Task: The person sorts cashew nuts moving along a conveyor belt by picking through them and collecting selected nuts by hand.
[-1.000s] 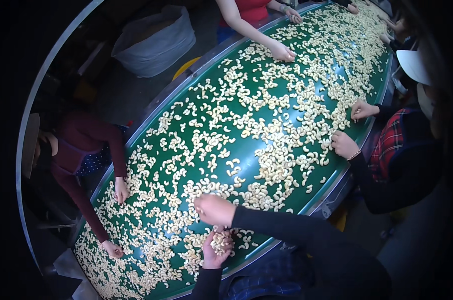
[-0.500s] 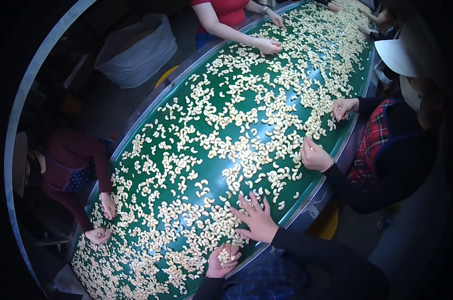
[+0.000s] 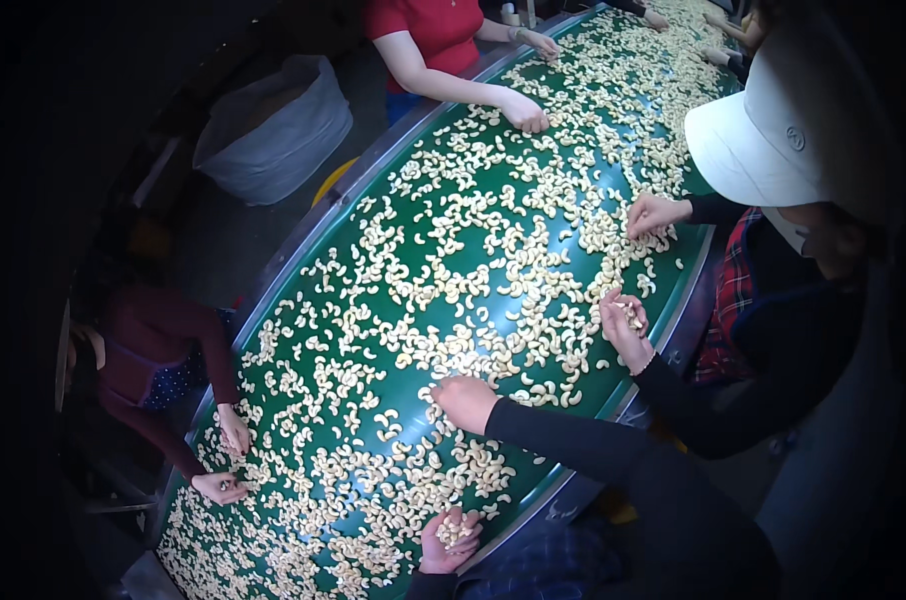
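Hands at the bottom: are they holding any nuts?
Left hand cups several cashew pieces in its palm. Right hand lies on the green belt, holding nothing visible.

The green belt (image 3: 373, 300) is brightly and evenly lit from overhead, with slight glare on its surface. The frame corners are darkened by heavy vignetting. Straight edges are bent by fisheye distortion. Rim detail is softened.
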{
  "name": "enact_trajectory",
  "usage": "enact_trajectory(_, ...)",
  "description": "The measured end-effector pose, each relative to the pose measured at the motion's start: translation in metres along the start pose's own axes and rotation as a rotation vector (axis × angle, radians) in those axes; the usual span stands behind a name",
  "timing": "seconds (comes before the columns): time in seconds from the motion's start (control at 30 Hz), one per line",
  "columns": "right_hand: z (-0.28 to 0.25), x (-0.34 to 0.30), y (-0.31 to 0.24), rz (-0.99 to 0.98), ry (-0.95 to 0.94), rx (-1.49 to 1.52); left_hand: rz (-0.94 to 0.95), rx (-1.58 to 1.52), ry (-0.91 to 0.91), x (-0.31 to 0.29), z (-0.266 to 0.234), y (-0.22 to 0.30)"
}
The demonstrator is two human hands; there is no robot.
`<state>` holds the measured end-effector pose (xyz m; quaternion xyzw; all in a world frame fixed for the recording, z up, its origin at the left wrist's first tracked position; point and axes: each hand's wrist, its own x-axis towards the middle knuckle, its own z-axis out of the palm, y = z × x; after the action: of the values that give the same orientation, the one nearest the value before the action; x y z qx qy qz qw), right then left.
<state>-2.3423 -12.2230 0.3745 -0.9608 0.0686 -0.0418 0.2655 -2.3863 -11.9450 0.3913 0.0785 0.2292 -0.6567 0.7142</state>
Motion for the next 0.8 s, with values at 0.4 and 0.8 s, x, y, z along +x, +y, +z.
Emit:
enact_trajectory(0.4,-0.077,-0.058,0.023,0.01,0.141,0.398,0.025,0.036,0.136,0.07,0.03,-0.017)
enact_trajectory(0.8,-0.087,-0.089,0.055,0.363,0.049,-0.092,-0.043,0.053,0.066,0.082,0.042,-0.038)
